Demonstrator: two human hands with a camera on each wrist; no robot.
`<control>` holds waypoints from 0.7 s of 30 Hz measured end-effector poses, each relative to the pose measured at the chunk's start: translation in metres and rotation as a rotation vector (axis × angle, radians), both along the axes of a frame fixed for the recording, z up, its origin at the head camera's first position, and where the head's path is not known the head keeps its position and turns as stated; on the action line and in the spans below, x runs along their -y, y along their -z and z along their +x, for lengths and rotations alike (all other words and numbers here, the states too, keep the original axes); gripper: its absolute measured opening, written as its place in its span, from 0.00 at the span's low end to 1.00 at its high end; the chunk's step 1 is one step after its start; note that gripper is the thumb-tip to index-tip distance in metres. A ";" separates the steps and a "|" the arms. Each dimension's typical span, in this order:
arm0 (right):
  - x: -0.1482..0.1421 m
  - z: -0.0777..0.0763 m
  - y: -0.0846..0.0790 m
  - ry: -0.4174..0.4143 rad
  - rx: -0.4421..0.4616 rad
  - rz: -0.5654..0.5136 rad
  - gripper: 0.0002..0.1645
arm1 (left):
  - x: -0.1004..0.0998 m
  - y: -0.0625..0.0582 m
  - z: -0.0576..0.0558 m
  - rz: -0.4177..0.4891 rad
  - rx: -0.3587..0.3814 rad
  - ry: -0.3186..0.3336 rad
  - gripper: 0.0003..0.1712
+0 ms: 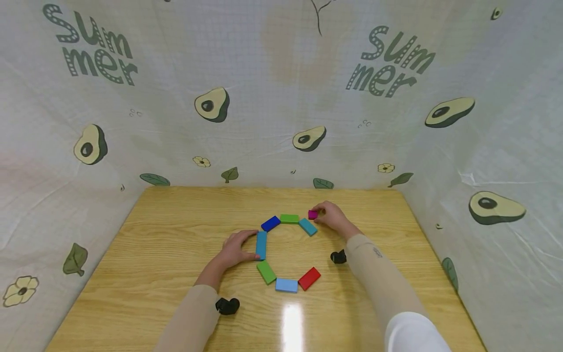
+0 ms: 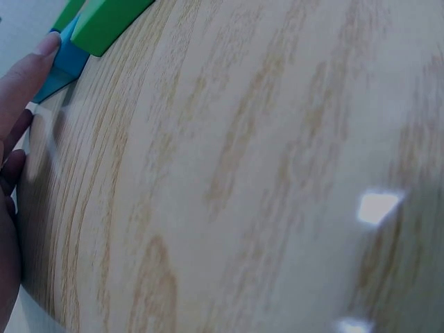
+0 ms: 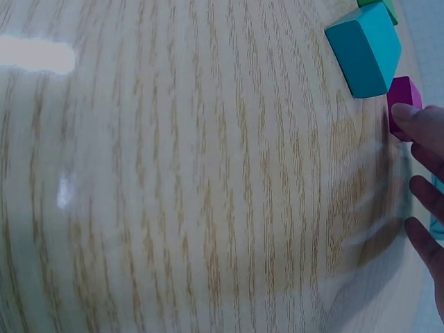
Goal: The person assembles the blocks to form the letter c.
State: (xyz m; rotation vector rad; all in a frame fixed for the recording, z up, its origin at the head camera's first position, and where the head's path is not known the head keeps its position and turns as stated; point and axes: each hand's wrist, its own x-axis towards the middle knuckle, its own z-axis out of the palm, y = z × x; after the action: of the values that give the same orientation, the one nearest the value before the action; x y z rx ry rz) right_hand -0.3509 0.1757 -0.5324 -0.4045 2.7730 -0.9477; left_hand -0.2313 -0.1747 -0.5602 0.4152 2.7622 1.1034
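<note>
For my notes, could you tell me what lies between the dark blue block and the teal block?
A green block lies between the dark blue block and teal block, in the head view.

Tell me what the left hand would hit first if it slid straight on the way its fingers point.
The left hand already touches the light blue block with its fingertips; that comes first.

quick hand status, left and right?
Left hand: open, fingers resting against the light blue block.
Right hand: pinching the magenta block.

My left hand (image 1: pixel 236 247) lies flat, fingers straight — my right hand (image 1: pixel 333 218) reaches far out, fingers curled in a pinch.
</note>
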 end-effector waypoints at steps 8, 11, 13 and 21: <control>0.000 0.001 -0.002 0.001 -0.009 0.001 0.19 | -0.001 0.000 0.000 0.013 0.017 -0.011 0.48; 0.000 0.000 -0.002 -0.004 -0.013 -0.002 0.19 | -0.001 -0.001 0.000 0.015 0.023 -0.008 0.48; -0.001 0.000 -0.002 -0.006 -0.013 0.001 0.18 | -0.001 -0.002 0.001 0.012 0.032 -0.007 0.48; -0.003 0.002 -0.004 0.004 -0.010 0.011 0.18 | -0.001 -0.002 0.001 0.010 0.025 -0.009 0.48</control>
State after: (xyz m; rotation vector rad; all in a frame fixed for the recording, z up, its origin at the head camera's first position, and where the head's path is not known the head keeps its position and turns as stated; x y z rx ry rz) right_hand -0.3493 0.1784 -0.5288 -0.4040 2.7874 -0.9339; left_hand -0.2307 -0.1739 -0.5585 0.3875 2.7402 1.1175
